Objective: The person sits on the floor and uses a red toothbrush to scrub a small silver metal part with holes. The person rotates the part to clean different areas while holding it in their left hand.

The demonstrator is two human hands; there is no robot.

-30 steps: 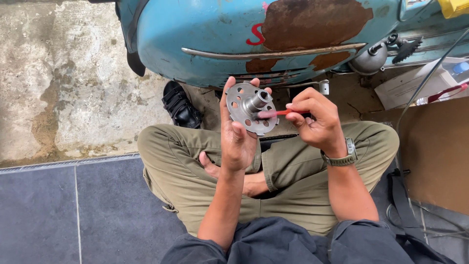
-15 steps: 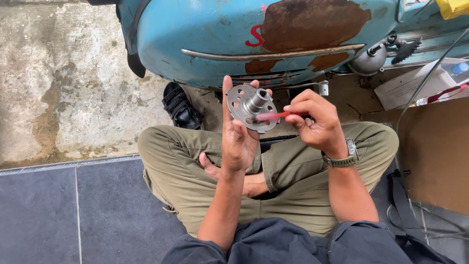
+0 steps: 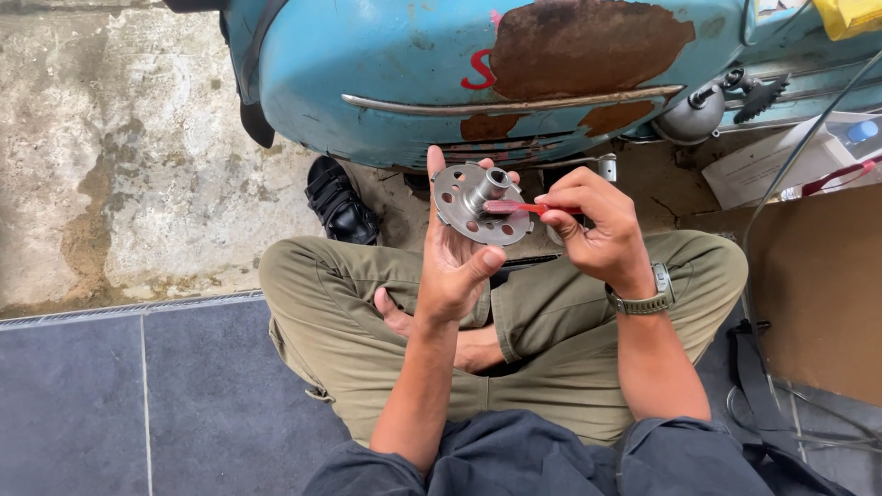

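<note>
- We are sitting cross-legged on the floor beside a rusty blue scooter body (image 3: 478, 73), holding the work up in front of us.
- Our left hand (image 3: 457, 262) is cradling a round metal disc (image 3: 478, 204) with holes around it and a short tube sticking out of its middle; the fingers are curling behind it and the thumb is resting below its edge, so this grip is closing on the disc.
- Our right hand (image 3: 597, 230) is pinching a thin red tool (image 3: 524, 208), its grip closed around the handle, and the tip is touching the base of the tube.
- Judging from this, we are in the middle of working on the disc: the tip is at one spot only, and we cannot tell how much of the face is already treated.
- The disc is apart from the scooter, so any fitting back looks not yet done.
- A black sandal (image 3: 338, 200) is lying near our knee, and a white box (image 3: 781, 161) is sitting at the right.
</note>
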